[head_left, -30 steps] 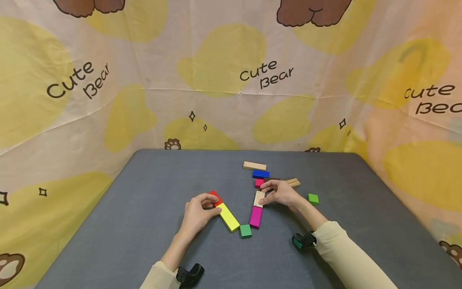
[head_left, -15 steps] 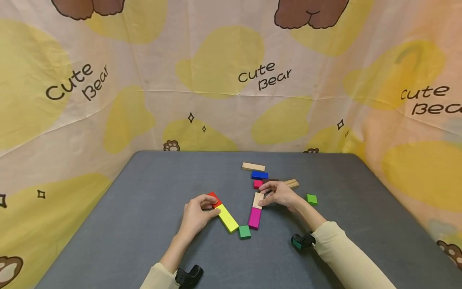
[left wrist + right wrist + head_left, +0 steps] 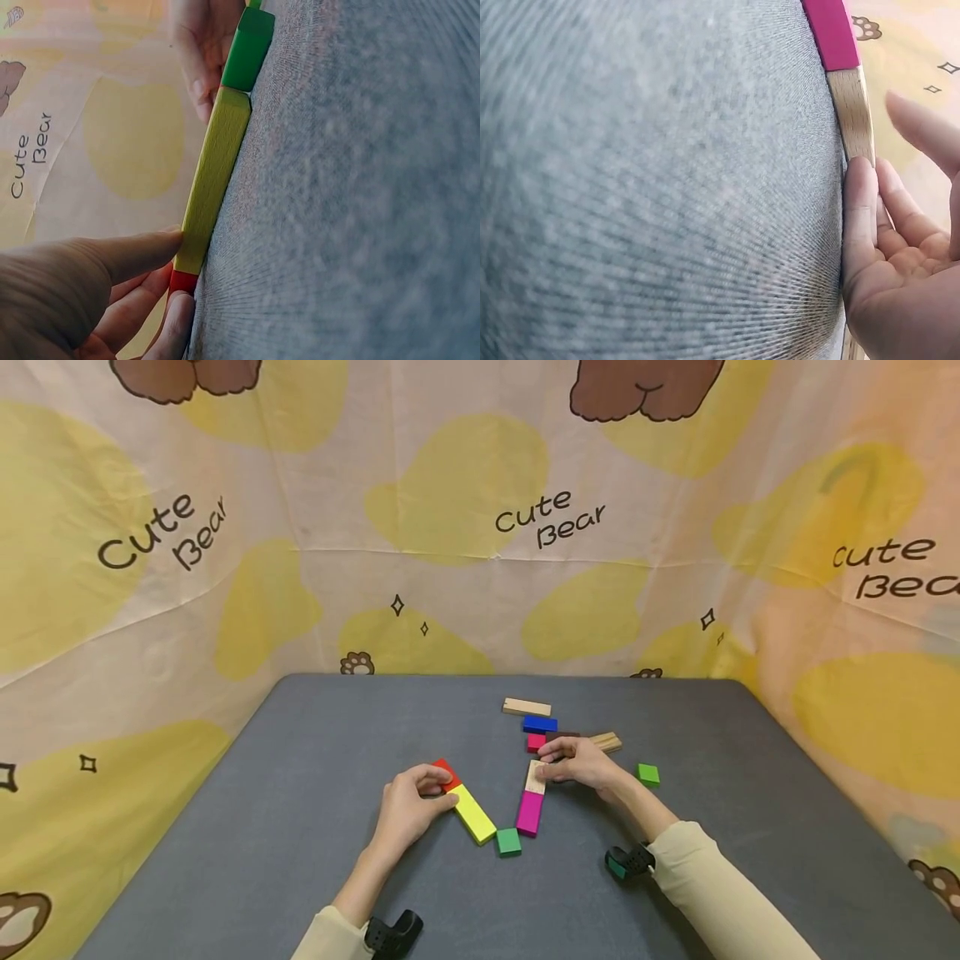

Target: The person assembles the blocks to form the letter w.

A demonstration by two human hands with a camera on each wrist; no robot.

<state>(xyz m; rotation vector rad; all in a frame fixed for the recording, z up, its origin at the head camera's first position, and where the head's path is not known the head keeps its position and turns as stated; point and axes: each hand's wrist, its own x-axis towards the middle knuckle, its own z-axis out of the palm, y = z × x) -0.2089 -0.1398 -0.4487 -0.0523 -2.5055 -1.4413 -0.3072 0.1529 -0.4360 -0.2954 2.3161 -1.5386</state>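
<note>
Nearest on bench (image 3: 247, 860), as apparent corner: dark green block (image 3: 508, 842). Left beyond it: yellow block (image 3: 476, 817), then red block (image 3: 445, 766), gripped by left hand (image 3: 408, 806), fingers curled, likely for alignment. Right beyond it: pink block (image 3: 529, 812), then plain block (image 3: 534, 783), touched by right hand (image 3: 587, 766), fingers loosely extended, thumb apart, perhaps for steadying. Well beyond it: blue block (image 3: 540, 724), apparently spare.

The left hand (image 3: 408, 806) partly covers a red block (image 3: 447, 767), while the right hand (image 3: 588, 766) obscures part of a dark brown block (image 3: 562, 734); the right-wrist view's top edge crops a magenta block (image 3: 832, 34).
</note>
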